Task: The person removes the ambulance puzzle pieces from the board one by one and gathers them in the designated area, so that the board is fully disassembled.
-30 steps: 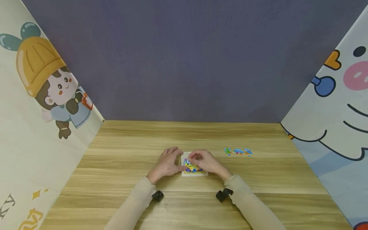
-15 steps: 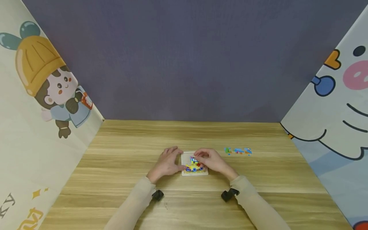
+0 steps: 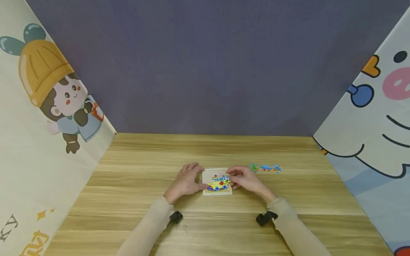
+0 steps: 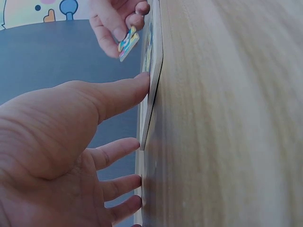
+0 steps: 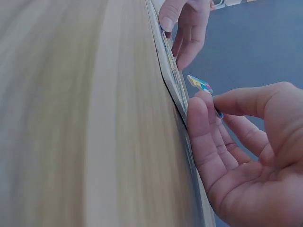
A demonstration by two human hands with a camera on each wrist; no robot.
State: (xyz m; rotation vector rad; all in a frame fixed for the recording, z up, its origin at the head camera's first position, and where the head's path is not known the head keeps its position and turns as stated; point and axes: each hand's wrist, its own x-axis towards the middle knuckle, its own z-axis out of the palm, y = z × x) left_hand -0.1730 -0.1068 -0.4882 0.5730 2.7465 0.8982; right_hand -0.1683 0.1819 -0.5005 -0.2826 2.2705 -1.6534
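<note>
Puzzle piece — now farther right with right hand

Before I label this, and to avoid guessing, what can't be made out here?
Held piece: right wrist view, partly covered by the right grip.
Board: left wrist view, face seen too edge-on to read.
Loose pieces: head view, too small for detail.
Left sleeve: head view, cut off by the bottom edge.

The right hand hides part of the piece it pinches, and the left hand covers a bit of the board. The loose pieces are too small to make out clearly. Both sleeves run off the head view's lower edge.
</note>
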